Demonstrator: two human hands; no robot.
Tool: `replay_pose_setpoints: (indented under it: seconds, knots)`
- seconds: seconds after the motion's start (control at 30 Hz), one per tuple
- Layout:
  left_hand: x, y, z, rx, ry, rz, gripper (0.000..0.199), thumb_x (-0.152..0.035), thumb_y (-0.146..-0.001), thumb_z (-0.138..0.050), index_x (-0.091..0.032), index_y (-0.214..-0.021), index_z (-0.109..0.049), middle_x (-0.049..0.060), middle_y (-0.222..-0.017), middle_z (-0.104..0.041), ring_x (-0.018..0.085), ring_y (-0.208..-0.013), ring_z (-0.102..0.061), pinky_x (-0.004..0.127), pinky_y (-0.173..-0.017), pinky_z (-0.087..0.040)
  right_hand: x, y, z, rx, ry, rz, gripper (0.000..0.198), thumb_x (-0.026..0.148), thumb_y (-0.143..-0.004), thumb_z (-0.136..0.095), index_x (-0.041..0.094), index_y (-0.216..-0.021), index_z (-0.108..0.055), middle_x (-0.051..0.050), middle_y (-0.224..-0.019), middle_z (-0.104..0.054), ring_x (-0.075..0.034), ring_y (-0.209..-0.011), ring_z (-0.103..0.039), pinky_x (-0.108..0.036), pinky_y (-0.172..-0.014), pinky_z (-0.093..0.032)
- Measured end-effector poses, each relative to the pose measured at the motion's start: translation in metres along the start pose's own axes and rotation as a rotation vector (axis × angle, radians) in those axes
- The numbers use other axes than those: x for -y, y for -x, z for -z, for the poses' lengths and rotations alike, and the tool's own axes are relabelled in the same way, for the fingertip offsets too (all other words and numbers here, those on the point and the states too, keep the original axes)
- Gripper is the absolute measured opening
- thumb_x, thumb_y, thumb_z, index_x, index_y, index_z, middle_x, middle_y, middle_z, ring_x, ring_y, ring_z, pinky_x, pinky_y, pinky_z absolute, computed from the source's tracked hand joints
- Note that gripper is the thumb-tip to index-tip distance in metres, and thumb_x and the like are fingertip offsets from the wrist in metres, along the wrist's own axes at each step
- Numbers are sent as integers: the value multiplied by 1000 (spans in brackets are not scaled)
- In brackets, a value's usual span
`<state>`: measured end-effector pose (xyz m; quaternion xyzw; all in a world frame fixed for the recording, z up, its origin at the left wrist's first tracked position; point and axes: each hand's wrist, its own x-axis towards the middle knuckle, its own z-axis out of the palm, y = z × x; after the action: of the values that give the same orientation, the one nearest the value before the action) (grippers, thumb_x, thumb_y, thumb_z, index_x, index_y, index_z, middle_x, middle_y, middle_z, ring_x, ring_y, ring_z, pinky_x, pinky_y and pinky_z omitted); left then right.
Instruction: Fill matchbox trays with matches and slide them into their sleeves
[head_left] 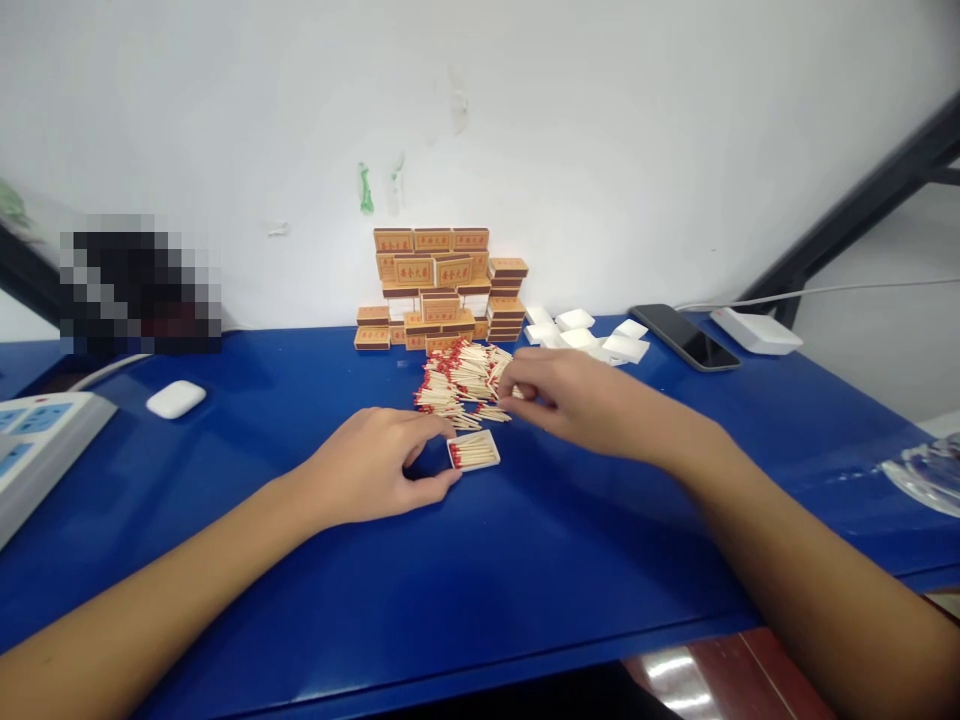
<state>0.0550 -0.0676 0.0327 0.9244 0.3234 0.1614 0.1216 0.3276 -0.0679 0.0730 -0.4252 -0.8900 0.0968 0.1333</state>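
Observation:
My left hand (382, 465) grips the end of a small white matchbox tray (496, 452) between thumb and forefinger. Several red-headed matches (474, 453) lie side by side in the tray, heads to the left. Just beyond it, a loose heap of matches (465, 375) spreads over the blue table (450, 600). At the heap's right edge my right hand (555, 390) is closed in a pinch, with pale match sticks showing between its fingers; how many it holds is hidden.
Stacked orange matchboxes (435, 270) stand against the wall behind the heap. To their right lie white empty trays (581, 335), a phone (686, 337) and a white box (756, 330). At left are a white earbud case (176, 399) and a power strip (82, 420).

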Motion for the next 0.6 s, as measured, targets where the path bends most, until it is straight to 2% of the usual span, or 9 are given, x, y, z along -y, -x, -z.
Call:
replay_pose_setpoints:
  seconds: [0.13, 0.27, 0.5, 0.6]
  knots:
    - [0, 0, 0, -3, -15, -8, 30, -41, -91, -67, -20, -111, -74, -5, -63, -56, 11, -54, -52, 25, -55, -37, -25, 5, 12, 134, 113, -221, 19, 32, -95, -59, 20, -82, -66, -3, -75, -67, -17, -66, -54, -32, -61, -34]
    - [1, 0, 0, -1, -18, -12, 30, -42, -92, -67, -21, -112, -74, -5, -63, -56, 11, -53, -52, 26, -55, -37, -31, 8, 8, 235, 64, -328, 29, 47, -92, -63, 21, -80, -68, -3, -74, -69, -17, -62, -56, -32, -57, -35]
    - [1, 0, 0, 2, -24, -13, 30, -41, -91, -67, -21, -112, -75, -5, -63, -57, 12, -54, -52, 25, -55, -36, -26, 10, 6, 354, 71, -361, 10, 20, -83, -60, 21, -74, -64, -3, -72, -68, -16, -59, -54, -33, -55, -32]
    - [0, 0, 1, 17, -12, -6, 30, -41, -91, -68, -21, -113, -75, -5, -63, -58, 12, -55, -53, 25, -55, -36, -23, 8, 5, 269, 45, -303, 9, 20, -87, -58, 20, -80, -64, -4, -77, -69, -17, -65, -56, -32, -60, -35]
